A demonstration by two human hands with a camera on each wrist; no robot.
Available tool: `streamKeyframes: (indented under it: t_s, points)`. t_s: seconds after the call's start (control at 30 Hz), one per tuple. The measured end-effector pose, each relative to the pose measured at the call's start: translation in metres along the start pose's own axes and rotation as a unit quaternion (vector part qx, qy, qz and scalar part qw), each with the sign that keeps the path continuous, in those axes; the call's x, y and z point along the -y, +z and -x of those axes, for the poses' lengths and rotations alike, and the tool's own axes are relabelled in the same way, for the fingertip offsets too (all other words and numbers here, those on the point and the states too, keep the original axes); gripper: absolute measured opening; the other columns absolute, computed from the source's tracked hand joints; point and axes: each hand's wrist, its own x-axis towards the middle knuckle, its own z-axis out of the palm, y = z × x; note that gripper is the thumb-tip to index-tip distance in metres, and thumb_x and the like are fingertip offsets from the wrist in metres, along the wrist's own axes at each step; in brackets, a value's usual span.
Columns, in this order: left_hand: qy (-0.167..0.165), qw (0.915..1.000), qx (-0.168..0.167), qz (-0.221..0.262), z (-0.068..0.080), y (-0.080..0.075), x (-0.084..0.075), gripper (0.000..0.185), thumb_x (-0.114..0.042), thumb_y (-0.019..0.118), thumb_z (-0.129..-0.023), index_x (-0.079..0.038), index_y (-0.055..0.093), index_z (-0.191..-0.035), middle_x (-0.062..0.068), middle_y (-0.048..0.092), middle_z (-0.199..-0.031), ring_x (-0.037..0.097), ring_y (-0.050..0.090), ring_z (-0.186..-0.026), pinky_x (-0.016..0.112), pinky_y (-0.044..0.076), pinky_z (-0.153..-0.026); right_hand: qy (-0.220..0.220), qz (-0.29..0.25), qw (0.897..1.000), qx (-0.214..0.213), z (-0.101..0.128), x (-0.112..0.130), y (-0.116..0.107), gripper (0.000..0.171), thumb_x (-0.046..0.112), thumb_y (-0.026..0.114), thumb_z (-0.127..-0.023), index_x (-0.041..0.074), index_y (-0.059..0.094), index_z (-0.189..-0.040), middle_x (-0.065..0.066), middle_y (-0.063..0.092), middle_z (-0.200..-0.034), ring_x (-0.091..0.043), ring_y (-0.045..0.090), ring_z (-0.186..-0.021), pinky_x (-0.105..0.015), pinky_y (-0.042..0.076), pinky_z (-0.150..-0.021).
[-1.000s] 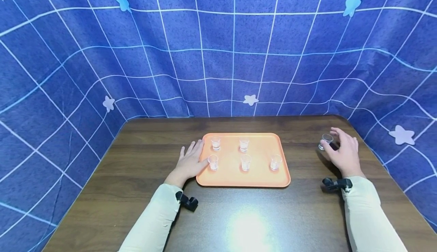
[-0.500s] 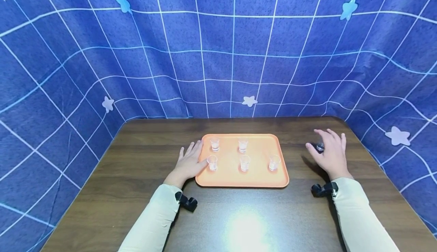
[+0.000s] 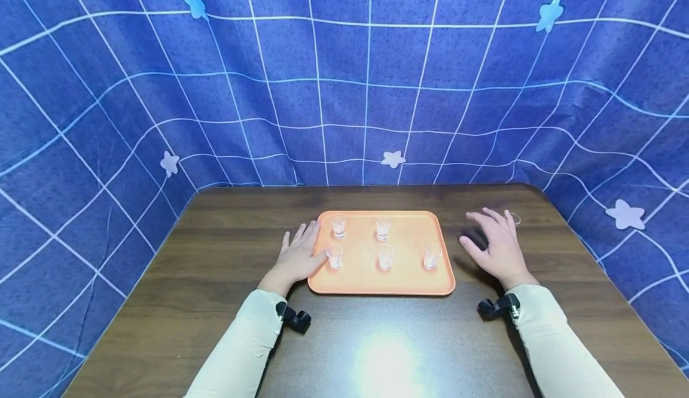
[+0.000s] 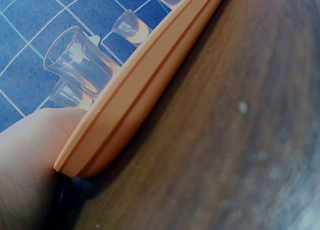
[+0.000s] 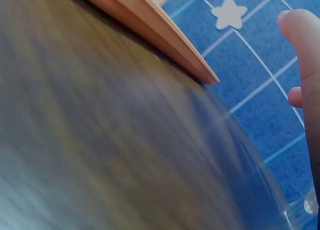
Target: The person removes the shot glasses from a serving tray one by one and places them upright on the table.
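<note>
From the head camera we see our left hand (image 3: 298,257) lying flat, fingers straight, against the left edge of the orange tray (image 3: 409,283), whose long axis runs left to right across the wooden table (image 3: 215,278). Five small glasses stand upright on it, mouths up. Our right hand (image 3: 497,245) hovers right of the tray, fingers spread and grasping nothing; a sixth glass (image 3: 515,218) sits just behind its fingertips, perhaps touching them.

The left wrist camera shows the tray rim (image 4: 150,84) pressed against our palm.

The right wrist view is blurred; one finger (image 5: 305,54) shows, relaxed.
</note>
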Motion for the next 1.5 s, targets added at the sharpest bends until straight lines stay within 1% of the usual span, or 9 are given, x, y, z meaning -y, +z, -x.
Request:
streamKeyframes:
  t_s: [0.3, 0.47, 0.63, 0.77, 1.0, 1.1, 1.3, 1.5]
  points:
    - [0.001, 1.0, -0.007, 0.005, 0.001, 0.001, 0.001, 0.088, -0.065, 0.038, -0.1, -0.011, 0.008, -0.164, 0.009, 0.014, -0.169, 0.031, 0.006, -0.156, 0.061, -0.002, -0.12, -0.036, -0.024, 0.999, 0.014, 0.001, 0.011, 0.011, 0.048, 0.028, 0.074, -0.08, 0.004, 0.067, -0.121, -0.013, 0.068, -0.122, -0.044, 0.052, -0.125, -0.065, 0.014, -0.117]
    - [0.002, 0.9999, -0.009, 0.006, 0.001, 0.0, 0.0, 0.09, -0.066, 0.039, -0.099, -0.011, 0.009, -0.164, 0.009, 0.014, -0.169, 0.032, 0.007, -0.156, 0.062, -0.002, -0.119, -0.048, -0.033, 0.998, 0.024, 0.001, 0.015, 0.014, 0.045, 0.031, 0.073, -0.082, 0.005, 0.067, -0.119, -0.013, 0.068, -0.122, -0.042, 0.052, -0.125, -0.064, 0.014, -0.117]
    - [0.003, 0.9999, -0.009, 0.008, 0.001, 0.0, 0.0, 0.09, -0.066, 0.038, -0.099, -0.011, 0.008, -0.164, 0.009, 0.014, -0.169, 0.032, 0.006, -0.156, 0.062, -0.003, -0.119, -0.059, -0.046, 0.996, 0.038, 0.001, 0.021, 0.017, 0.05, 0.031, 0.073, -0.084, 0.005, 0.065, -0.125, -0.01, 0.07, -0.117, -0.041, 0.052, -0.126, -0.065, 0.016, -0.116]
    - [0.003, 0.9999, -0.009, 0.006, -0.001, 0.002, 0.002, 0.091, -0.069, 0.036, -0.098, -0.013, 0.008, -0.164, 0.007, 0.014, -0.17, 0.031, 0.006, -0.156, 0.061, -0.003, -0.12, -0.067, -0.057, 0.995, 0.047, 0.001, 0.026, 0.019, 0.053, 0.03, 0.072, -0.083, 0.004, 0.063, -0.128, -0.008, 0.072, -0.115, -0.04, 0.052, -0.126, -0.063, 0.016, -0.117]
    - [0.003, 0.9999, -0.012, 0.006, -0.001, 0.002, 0.002, 0.092, -0.071, 0.034, -0.098, -0.013, 0.008, -0.164, 0.007, 0.014, -0.17, 0.03, 0.007, -0.156, 0.062, -0.002, -0.12, -0.085, -0.065, 0.993, 0.056, 0.002, 0.032, 0.021, 0.047, 0.029, 0.072, -0.082, 0.004, 0.065, -0.121, -0.01, 0.07, -0.117, -0.039, 0.053, -0.124, -0.058, 0.015, -0.119]
    - [0.003, 0.9999, -0.011, 0.008, -0.001, 0.002, 0.002, 0.092, -0.07, 0.035, -0.098, -0.013, 0.008, -0.164, 0.007, 0.014, -0.169, 0.031, 0.007, -0.156, 0.062, -0.002, -0.119, -0.091, -0.068, 0.991, 0.065, 0.002, 0.035, 0.022, 0.046, 0.03, 0.072, -0.082, 0.004, 0.066, -0.12, -0.009, 0.07, -0.115, -0.037, 0.053, -0.124, -0.058, 0.016, -0.119]
    - [0.004, 0.9999, -0.01, 0.007, -0.001, 0.001, 0.002, 0.092, -0.071, 0.034, -0.098, -0.012, 0.008, -0.164, 0.008, 0.014, -0.169, 0.031, 0.007, -0.156, 0.062, -0.002, -0.119, -0.096, -0.073, 0.99, 0.078, 0.002, 0.041, 0.022, 0.05, 0.029, 0.073, -0.082, 0.005, 0.065, -0.125, -0.004, 0.074, -0.105, -0.035, 0.055, -0.122, -0.058, 0.018, -0.118]
    - [0.003, 0.9999, -0.013, 0.003, -0.001, 0.002, 0.002, 0.092, -0.071, 0.034, -0.098, -0.012, 0.008, -0.164, 0.008, 0.015, -0.169, 0.031, 0.008, -0.156, 0.063, -0.001, -0.119, -0.099, -0.07, 0.989, 0.079, 0.003, 0.041, 0.025, 0.05, 0.027, 0.076, -0.08, 0.008, 0.066, -0.125, -0.003, 0.074, -0.104, -0.034, 0.057, -0.118, -0.061, 0.023, -0.115]
